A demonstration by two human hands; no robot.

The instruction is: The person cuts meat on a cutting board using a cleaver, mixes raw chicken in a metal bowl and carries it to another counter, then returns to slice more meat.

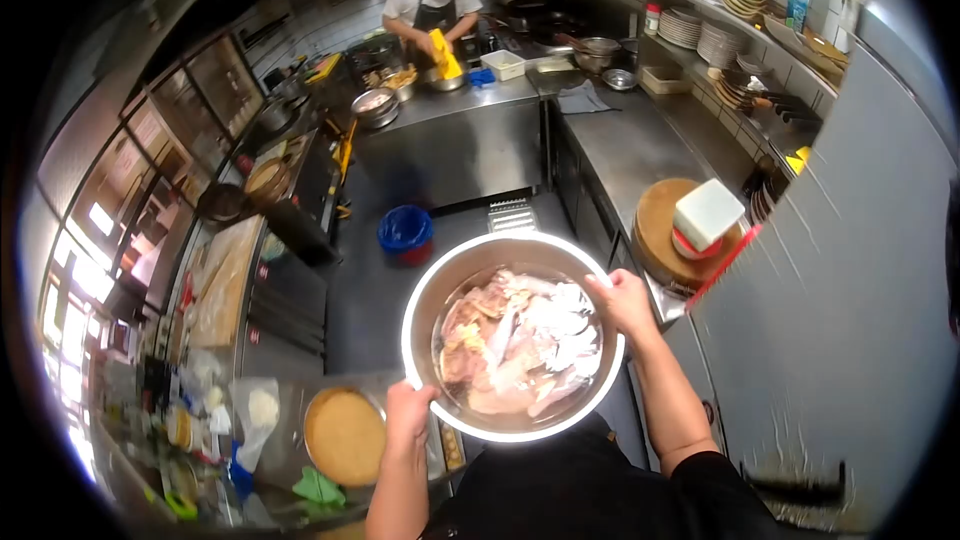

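Note:
A large round metal basin [420, 315] is held up in front of my body by both hands. Inside it lie pieces of raw poultry [510, 340] in liquid, with bright glare over the right part. My left hand [408, 410] grips the rim at the lower left, its fingers closed and partly hidden beneath. On the right side, my right hand [625, 300] is closed on the rim, thumb over the edge.
Across the room a co-worker [435, 0] handles a yellow bag [445, 55] over a bowl. A steel counter [630, 145] runs along the right, with a wooden chopping block [660, 220]. A blue-lined bucket [405, 230] stands on the floor ahead. At lower left sits a round board [345, 435].

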